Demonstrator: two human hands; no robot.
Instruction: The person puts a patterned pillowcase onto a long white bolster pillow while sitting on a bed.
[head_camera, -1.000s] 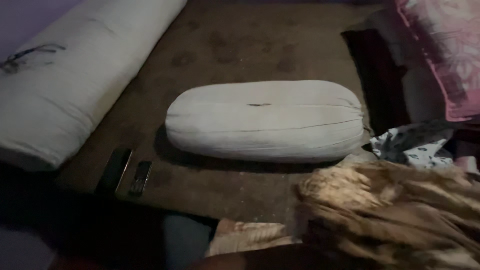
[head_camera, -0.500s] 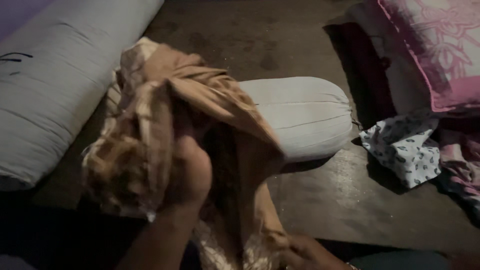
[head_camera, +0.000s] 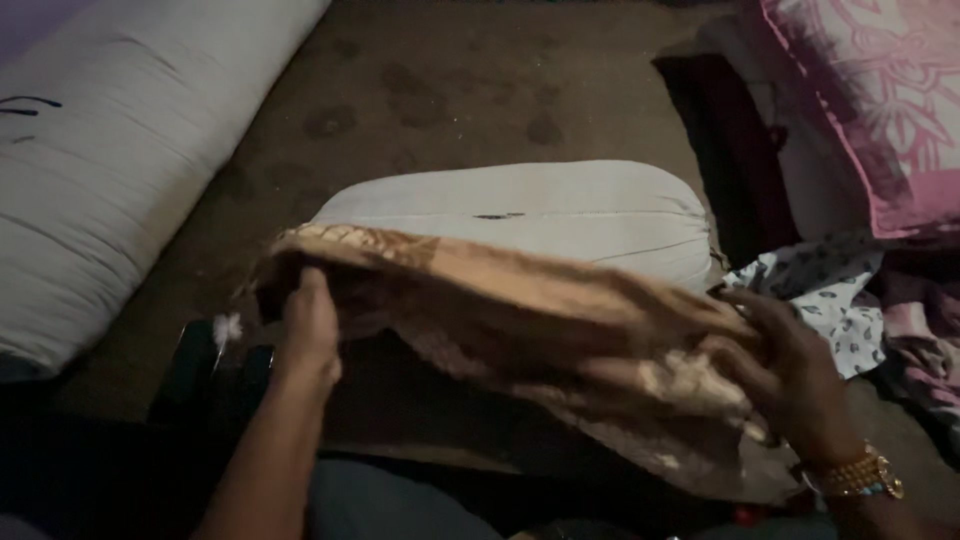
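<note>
A tan patterned cloth cover (head_camera: 520, 310) is stretched between both my hands in front of a white bolster pillow (head_camera: 540, 215) lying on the brown floor mat. My left hand (head_camera: 308, 325) grips the cover's left edge near its woven border. My right hand (head_camera: 785, 365), with gold bangles at the wrist, holds the bunched right end. The cover hides the near side of the pillow.
A long white rolled mattress (head_camera: 110, 160) lies along the left. Two dark remote-like objects (head_camera: 215, 375) rest by my left hand. A pink patterned pillow (head_camera: 880, 100) and a white printed cloth (head_camera: 830, 290) sit at the right, next to a dark fabric pile (head_camera: 725, 140).
The cover, held up bunched over the pillow's left half before, is now spread sideways between both hands in front of the pillow. My right hand has come into view.
</note>
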